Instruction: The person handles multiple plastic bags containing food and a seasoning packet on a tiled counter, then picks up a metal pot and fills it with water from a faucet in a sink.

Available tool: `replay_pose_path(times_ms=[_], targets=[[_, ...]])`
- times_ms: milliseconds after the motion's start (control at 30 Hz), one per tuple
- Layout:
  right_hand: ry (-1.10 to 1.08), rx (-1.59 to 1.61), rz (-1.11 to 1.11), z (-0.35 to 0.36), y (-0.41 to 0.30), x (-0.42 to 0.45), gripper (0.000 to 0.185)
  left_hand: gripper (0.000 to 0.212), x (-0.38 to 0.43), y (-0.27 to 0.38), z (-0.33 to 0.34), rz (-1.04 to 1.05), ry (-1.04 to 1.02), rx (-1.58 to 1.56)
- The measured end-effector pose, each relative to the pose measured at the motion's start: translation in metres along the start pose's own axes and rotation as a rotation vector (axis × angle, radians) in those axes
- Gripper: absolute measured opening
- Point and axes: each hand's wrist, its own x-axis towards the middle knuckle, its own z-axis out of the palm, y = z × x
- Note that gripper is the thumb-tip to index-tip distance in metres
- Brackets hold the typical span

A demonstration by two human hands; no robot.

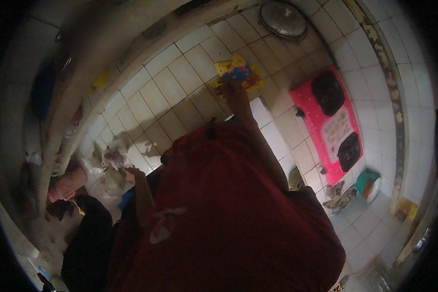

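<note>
My right hand (231, 91) is shut on the lower edge of a yellow packet (239, 73) with a blue and brown print. The packet is over the tiled counter (188, 69). At the left, my left hand (132, 173) is beside a clear plastic bag (111, 182) and seems to touch it; dim light hides whether its fingers grip it. Another plastic bag (113, 155), with something inside, is just beyond that hand. My red shirt (222, 200) fills the middle of the view.
A pink two-burner stove (326, 124) stands on the right. Beyond the packet is a round lidded metal pot (283, 18). A green-rimmed bowl (368, 184) sits below the stove, near a crumpled wrapper (341, 199). A pink container (67, 184) and a dark shape (89, 237) are at left.
</note>
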Motion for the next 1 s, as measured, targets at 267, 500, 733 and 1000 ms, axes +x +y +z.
replay_pose_path(times_ms=[267,500,733,1000], targets=[[0.026,0.278,0.061,0.001,0.033,-0.010,0.016,0.030,0.021,0.024,-0.024,-0.078,-0.013,0.100],[-0.036,-0.039,0.064,0.003,0.020,-0.021,0.017,0.031,0.043,0.033,-0.040,-0.098,-0.018,0.131],[-0.118,-0.150,-0.170,0.000,0.027,-0.032,0.021,0.031,0.051,0.040,-0.042,-0.109,-0.058,0.186],[-0.053,-0.195,0.014,0.003,0.003,-0.020,0.020,0.032,0.077,0.056,-0.053,-0.123,-0.078,0.248]])
